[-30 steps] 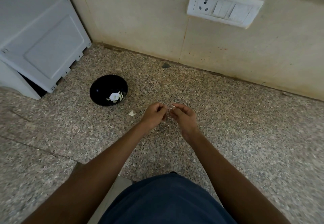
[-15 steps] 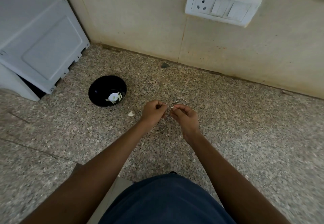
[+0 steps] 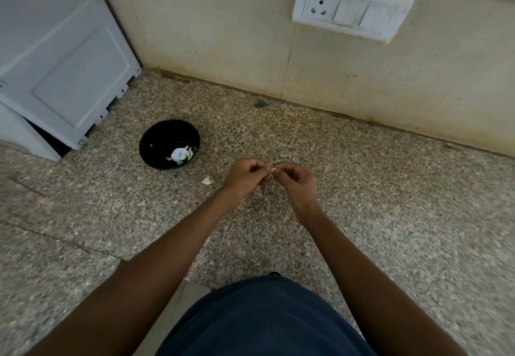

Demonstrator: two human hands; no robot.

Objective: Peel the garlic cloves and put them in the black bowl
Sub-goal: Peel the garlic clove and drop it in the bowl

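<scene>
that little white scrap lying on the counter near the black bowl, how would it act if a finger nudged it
The white scrap looks thin and papery like garlic skin, so probably very light and floppy. It would likely skid or flutter across the speckled counter rather than roll, and crumple if pinched.

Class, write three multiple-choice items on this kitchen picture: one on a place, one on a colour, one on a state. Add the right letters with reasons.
1. Where is the bowl?
A. left of the hands
B. right of the hands
C. in a hand

2. What colour is it?
A. white
B. black
C. red

3. What are the hands doing?
A. lying flat
B. pinching something small and white together
C. lifting the bowl

Key: 1 A, it stands on the counter left of them. 2 B, plainly black. 3 B, the left hand and right hand meet on a garlic clove.
</scene>
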